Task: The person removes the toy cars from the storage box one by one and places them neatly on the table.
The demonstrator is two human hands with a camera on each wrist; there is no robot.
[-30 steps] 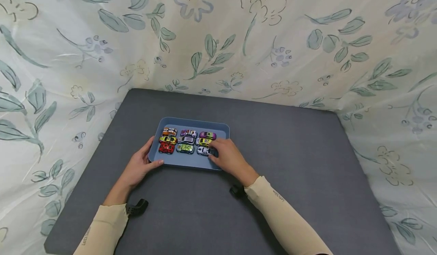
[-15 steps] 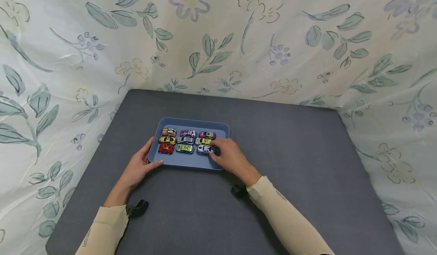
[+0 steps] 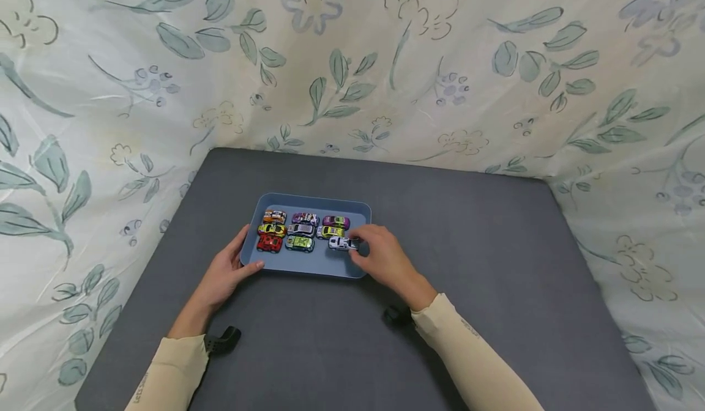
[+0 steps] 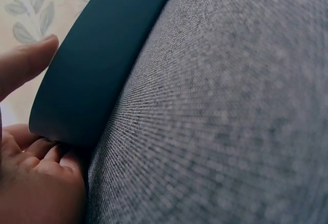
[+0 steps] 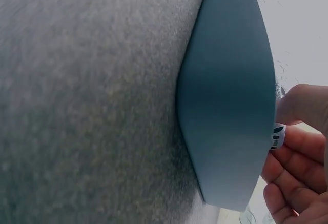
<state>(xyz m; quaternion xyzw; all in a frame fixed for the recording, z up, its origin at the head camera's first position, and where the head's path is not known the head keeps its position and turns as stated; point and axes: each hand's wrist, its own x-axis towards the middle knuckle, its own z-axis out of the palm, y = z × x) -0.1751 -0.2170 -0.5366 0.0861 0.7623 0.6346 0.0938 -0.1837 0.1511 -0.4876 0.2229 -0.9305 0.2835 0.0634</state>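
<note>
A shallow blue tray [image 3: 308, 267] lies on the grey table with several small toy cars set in rows. My left hand [image 3: 224, 274] grips the tray's left end, thumb at the near rim; in the left wrist view the thumb [image 4: 32, 62] reaches the rim and curled fingers sit against the lower end wall. At the tray's right side, my right hand [image 3: 387, 258] pinches a white toy car [image 3: 338, 243] by its right end. In the right wrist view, part of this white car [image 5: 278, 136] shows between thumb and fingers, the rest hidden behind the tray wall.
Inside the tray are a red car [image 3: 269, 243], a green car [image 3: 300, 244], a yellow-green car [image 3: 330, 232] and a purple car [image 3: 336, 222], among others. The grey table [image 3: 468, 246] extends to a floral curtain [image 3: 413, 81] behind.
The white car has slid right, out of line with the yellow-green car above it, as my right hand moved right with it. My left hand stays at the tray's end.
</note>
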